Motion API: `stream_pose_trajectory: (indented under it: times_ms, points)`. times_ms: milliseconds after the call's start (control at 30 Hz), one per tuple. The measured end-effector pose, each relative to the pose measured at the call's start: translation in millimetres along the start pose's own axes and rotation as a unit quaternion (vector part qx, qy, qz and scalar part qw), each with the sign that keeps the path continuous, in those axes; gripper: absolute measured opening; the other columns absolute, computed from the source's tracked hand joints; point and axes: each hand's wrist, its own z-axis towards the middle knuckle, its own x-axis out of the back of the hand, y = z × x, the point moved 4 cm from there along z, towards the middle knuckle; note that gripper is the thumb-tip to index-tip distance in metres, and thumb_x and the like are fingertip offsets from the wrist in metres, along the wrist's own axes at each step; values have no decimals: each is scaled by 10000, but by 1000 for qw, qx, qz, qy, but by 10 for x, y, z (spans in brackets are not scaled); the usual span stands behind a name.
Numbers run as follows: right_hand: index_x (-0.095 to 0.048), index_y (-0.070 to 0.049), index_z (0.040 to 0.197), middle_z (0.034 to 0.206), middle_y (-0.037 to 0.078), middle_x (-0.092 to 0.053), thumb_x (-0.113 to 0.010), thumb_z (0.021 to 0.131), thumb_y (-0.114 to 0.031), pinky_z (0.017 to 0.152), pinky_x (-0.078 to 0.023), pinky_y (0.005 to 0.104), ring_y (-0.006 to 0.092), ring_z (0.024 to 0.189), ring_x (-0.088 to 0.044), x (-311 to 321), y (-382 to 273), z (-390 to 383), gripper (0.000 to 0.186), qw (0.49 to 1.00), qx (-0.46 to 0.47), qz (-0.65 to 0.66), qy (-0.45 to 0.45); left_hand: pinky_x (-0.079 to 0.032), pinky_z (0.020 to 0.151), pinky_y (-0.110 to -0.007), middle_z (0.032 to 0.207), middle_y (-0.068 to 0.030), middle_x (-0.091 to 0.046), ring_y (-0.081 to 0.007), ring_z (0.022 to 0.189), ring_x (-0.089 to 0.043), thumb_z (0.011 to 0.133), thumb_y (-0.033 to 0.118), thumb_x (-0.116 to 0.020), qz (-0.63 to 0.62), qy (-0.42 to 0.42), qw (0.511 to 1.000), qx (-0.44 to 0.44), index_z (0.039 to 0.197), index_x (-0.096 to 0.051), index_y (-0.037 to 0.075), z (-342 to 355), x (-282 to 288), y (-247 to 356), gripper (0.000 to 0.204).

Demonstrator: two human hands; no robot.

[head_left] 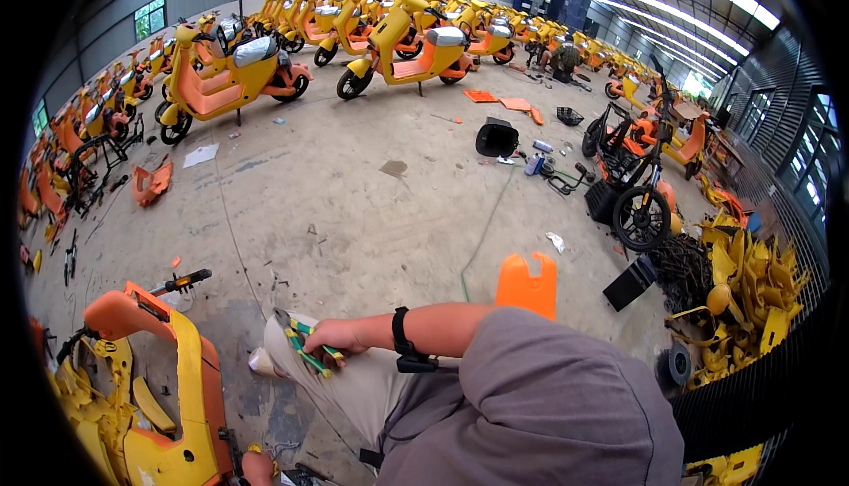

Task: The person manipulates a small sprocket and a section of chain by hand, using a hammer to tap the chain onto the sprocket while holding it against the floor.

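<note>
My right hand [329,339] grips green-and-yellow-handled pliers [309,353] above my left leg, with the jaws pointing toward the upper left. A black band [403,336] circles that wrist. At the bottom edge my left hand [257,466] is closed beside a yellow scooter body with orange panels [191,371]; a small yellow piece shows at its fingers, too hidden to name. Loose yellow panels [152,402] lie behind that body, and a small tool with an orange-and-black end [184,281] sticks out at its top.
An orange panel [525,286] lies beyond my right arm. At right are a black scooter frame [638,205] and piled yellow parts [743,300]. Rows of yellow scooters [398,53] fill the background, where another person [563,60] crouches. A black bin [497,137] sits mid-floor.
</note>
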Motion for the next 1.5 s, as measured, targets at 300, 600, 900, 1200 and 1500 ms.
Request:
stream_pose_trajectory:
  times_ms: [300, 600, 900, 1200, 1500]
  points:
    - [-662, 28, 978, 869, 160, -752, -560, 936, -217, 386, -452, 279, 165, 539, -643, 82, 62, 13, 269, 1000, -1, -1, 23, -527, 764, -531, 907, -312, -700, -466, 896, -697, 849, 288, -627, -30, 27, 995, 90, 933, -739, -64, -435, 698, 427, 379]
    - [-670, 17, 973, 854, 142, -752, -558, 938, -222, 389, -451, 279, 156, 534, -639, -6, -28, -2, 266, 1000, -11, -12, 11, -524, 740, -482, 901, -295, -698, -419, 795, -674, 869, 228, -654, -158, 48, 986, 8, 1006, -685, -98, 161, -195, -306, 356]
    - [-659, 17, 977, 881, 145, -752, -559, 942, -225, 391, -460, 283, 160, 555, -648, -145, -13, 60, 264, 999, -19, -39, 4, -409, 560, -325, 804, 23, -490, -142, 696, -482, 1046, 315, -533, -691, 291, 660, 45, 1104, -565, 129, 341, 72, -270, 198]
    - [-636, 36, 1007, 932, 141, -748, -580, 916, -179, 429, -497, 302, 167, 620, -674, -42, 155, 251, 240, 996, -29, -82, 14, -408, 491, -304, 708, -22, -525, -121, 528, -456, 1001, 162, -529, -940, -46, 334, 54, 921, -570, 102, -249, 769, 385, 108]
    - [-592, 27, 1028, 952, 167, -697, -712, 772, -188, 724, -537, 405, 271, 896, -697, -1135, -193, 539, 355, 930, 75, -359, -17, -364, 599, -261, 947, 12, -584, -106, 747, -503, 1027, 517, -520, -855, 8, 517, 50, 1179, -565, 152, -272, 619, 659, 397]
